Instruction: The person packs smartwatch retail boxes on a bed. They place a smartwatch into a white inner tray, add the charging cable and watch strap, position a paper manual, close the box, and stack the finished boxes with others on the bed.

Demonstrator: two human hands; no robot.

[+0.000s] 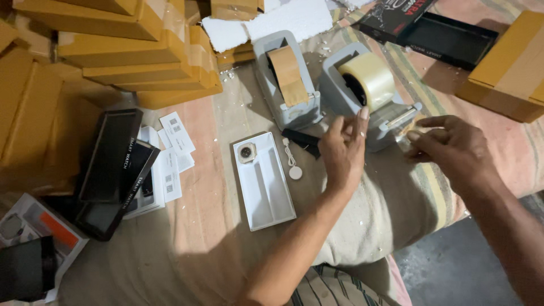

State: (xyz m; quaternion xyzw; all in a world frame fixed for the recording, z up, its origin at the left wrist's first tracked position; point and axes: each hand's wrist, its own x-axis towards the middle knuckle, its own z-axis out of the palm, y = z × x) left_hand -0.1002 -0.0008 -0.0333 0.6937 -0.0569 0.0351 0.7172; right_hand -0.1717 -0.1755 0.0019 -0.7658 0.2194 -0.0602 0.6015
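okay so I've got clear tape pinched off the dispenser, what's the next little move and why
Probably pull the strip down across the dispenser's front edge to sever it. Your right hand pinches the free end just beyond that edge, and your left hand rests fingers against the clear roll, so the body looks braced.

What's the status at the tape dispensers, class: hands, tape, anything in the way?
Left hand open, resting against clear-tape dispenser. Right hand pinching a clear tape strip at the cutter. Brown-tape dispenser beside it, untouched. Nothing blocking.
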